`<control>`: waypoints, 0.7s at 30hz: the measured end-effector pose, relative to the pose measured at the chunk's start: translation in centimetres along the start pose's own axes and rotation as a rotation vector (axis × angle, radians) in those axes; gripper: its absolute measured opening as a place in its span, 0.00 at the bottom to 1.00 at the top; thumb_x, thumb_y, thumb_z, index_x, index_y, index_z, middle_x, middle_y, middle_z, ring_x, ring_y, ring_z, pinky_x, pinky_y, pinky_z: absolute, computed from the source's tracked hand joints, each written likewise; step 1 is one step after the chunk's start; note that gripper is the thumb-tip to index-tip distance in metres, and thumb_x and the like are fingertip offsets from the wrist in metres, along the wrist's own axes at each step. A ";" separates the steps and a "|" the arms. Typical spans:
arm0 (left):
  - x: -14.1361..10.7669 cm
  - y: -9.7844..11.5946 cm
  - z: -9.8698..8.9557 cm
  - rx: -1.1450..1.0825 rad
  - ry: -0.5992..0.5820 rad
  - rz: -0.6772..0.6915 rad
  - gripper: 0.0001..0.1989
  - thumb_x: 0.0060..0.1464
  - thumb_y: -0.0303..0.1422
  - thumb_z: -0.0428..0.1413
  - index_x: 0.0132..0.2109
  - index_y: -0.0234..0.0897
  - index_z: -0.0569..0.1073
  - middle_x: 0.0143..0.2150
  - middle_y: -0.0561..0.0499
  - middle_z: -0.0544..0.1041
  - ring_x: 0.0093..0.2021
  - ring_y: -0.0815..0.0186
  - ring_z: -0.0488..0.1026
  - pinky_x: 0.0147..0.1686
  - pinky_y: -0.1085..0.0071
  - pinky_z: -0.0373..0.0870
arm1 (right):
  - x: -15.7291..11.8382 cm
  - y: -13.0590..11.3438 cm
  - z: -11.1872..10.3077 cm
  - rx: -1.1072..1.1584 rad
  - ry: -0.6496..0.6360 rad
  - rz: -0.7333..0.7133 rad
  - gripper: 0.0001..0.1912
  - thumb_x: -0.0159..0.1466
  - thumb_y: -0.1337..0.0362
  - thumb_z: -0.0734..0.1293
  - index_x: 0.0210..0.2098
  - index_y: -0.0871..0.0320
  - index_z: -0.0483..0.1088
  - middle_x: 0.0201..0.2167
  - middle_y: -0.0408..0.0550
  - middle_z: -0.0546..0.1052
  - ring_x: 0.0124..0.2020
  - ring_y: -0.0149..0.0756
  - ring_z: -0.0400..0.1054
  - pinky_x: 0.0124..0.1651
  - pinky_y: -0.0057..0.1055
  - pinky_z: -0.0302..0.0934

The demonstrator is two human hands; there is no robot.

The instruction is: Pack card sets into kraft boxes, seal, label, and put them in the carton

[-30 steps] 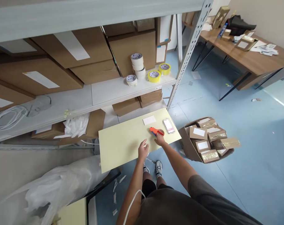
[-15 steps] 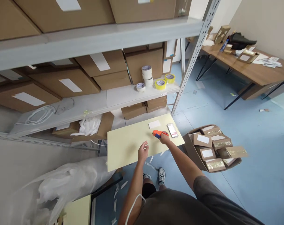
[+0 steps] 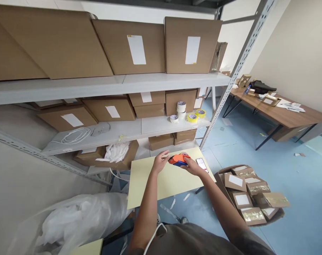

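An orange and blue tape dispenser (image 3: 179, 160) is held over the pale yellow table (image 3: 145, 184), and part of a tape roll shows at its top. My right hand (image 3: 193, 167) grips it from the right, with fingers wrapped round its body. My left hand (image 3: 160, 162) is at the dispenser's left end, fingers stretched out and slightly curved; whether the fingertips touch it I cannot tell. A phone (image 3: 202, 165) with a lit screen lies on the table, just right of my right hand.
Metal shelving (image 3: 118, 132) with cardboard boxes (image 3: 150, 46) rises behind the table. Tape rolls (image 3: 192, 118) stand on its middle shelf. At the right, an open carton (image 3: 221, 184) full of small boxes sits on the floor. A plastic bag (image 3: 92, 212) bulges at the left.
My view has tilted up. My left hand has moved up to the end of the tape dispenser, which my right hand has raised and turned. The white card on the table is no longer visible.
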State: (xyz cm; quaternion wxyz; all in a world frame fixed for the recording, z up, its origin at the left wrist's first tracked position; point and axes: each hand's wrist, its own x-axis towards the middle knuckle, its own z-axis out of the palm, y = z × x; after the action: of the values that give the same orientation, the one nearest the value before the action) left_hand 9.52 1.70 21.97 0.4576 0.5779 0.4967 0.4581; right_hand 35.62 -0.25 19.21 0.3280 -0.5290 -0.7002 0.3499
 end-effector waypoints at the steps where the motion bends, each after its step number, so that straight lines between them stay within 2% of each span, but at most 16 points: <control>1: 0.3 0.7 -0.7 0.004 -0.031 0.007 0.21 0.59 0.45 0.64 0.54 0.40 0.83 0.54 0.42 0.83 0.50 0.55 0.82 0.52 0.60 0.79 | 0.3 -1.1 -0.2 -0.007 -0.030 -0.029 0.14 0.59 0.51 0.75 0.35 0.51 0.72 0.41 0.50 0.80 0.45 0.50 0.74 0.52 0.45 0.68; 3: 0.8 1.8 -1.9 0.036 -0.058 0.038 0.16 0.59 0.46 0.63 0.45 0.39 0.85 0.46 0.43 0.86 0.45 0.55 0.82 0.50 0.60 0.79 | 0.9 -3.1 -0.3 -0.014 -0.099 -0.107 0.13 0.62 0.51 0.73 0.38 0.52 0.74 0.43 0.51 0.80 0.50 0.52 0.73 0.56 0.47 0.67; 6: 1.4 3.1 -3.8 0.115 0.027 0.145 0.15 0.61 0.46 0.61 0.38 0.41 0.85 0.39 0.45 0.85 0.42 0.56 0.81 0.48 0.61 0.78 | 1.6 -5.9 0.5 0.025 -0.063 -0.169 0.12 0.63 0.51 0.74 0.40 0.52 0.76 0.47 0.51 0.81 0.55 0.53 0.73 0.57 0.45 0.66; 9: 1.8 4.1 -6.2 0.216 0.100 0.252 0.14 0.64 0.43 0.58 0.38 0.43 0.85 0.38 0.46 0.84 0.41 0.59 0.80 0.47 0.64 0.77 | 2.2 -8.1 1.9 0.008 -0.110 -0.135 0.12 0.66 0.51 0.70 0.42 0.52 0.76 0.48 0.50 0.82 0.47 0.49 0.74 0.51 0.41 0.67; 12: 2.0 4.5 -8.5 0.270 0.081 0.285 0.12 0.65 0.38 0.57 0.39 0.42 0.84 0.38 0.48 0.84 0.40 0.61 0.80 0.45 0.67 0.76 | 3.3 -10.0 3.1 -0.062 -0.201 -0.097 0.13 0.69 0.51 0.68 0.44 0.53 0.75 0.44 0.49 0.82 0.42 0.45 0.73 0.48 0.38 0.66; 14: 2.0 4.6 -9.7 0.275 0.099 0.279 0.11 0.64 0.34 0.56 0.38 0.40 0.83 0.39 0.48 0.84 0.40 0.62 0.80 0.43 0.68 0.75 | 4.2 -11.1 3.6 -0.107 -0.233 -0.098 0.14 0.69 0.52 0.67 0.46 0.54 0.74 0.44 0.49 0.81 0.41 0.43 0.72 0.47 0.36 0.65; 17: 2.3 4.6 -10.9 0.345 0.213 0.278 0.12 0.64 0.28 0.54 0.38 0.40 0.83 0.39 0.47 0.84 0.42 0.60 0.80 0.45 0.66 0.75 | 5.7 -12.6 4.2 -0.163 -0.269 -0.095 0.14 0.69 0.54 0.67 0.49 0.55 0.73 0.44 0.49 0.81 0.41 0.43 0.71 0.47 0.35 0.64; 19: 2.7 4.4 -11.6 0.386 0.275 0.289 0.12 0.64 0.28 0.54 0.39 0.41 0.83 0.41 0.46 0.84 0.44 0.59 0.80 0.48 0.65 0.74 | 6.5 -13.5 4.6 -0.188 -0.285 -0.086 0.14 0.69 0.55 0.67 0.50 0.55 0.72 0.44 0.50 0.80 0.41 0.43 0.71 0.47 0.35 0.63; 21: 3.2 3.9 -12.3 0.343 0.273 0.256 0.12 0.64 0.29 0.55 0.39 0.41 0.83 0.41 0.46 0.85 0.44 0.59 0.81 0.48 0.65 0.75 | 7.2 -14.1 4.8 -0.204 -0.297 -0.078 0.15 0.69 0.55 0.66 0.51 0.55 0.72 0.43 0.51 0.80 0.41 0.44 0.71 0.46 0.36 0.63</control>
State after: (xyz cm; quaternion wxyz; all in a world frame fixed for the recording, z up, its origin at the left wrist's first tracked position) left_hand -1.66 5.45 28.06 0.2197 0.6382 0.5472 0.4951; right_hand 22.83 3.33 29.09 0.1791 -0.4744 -0.7928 0.3381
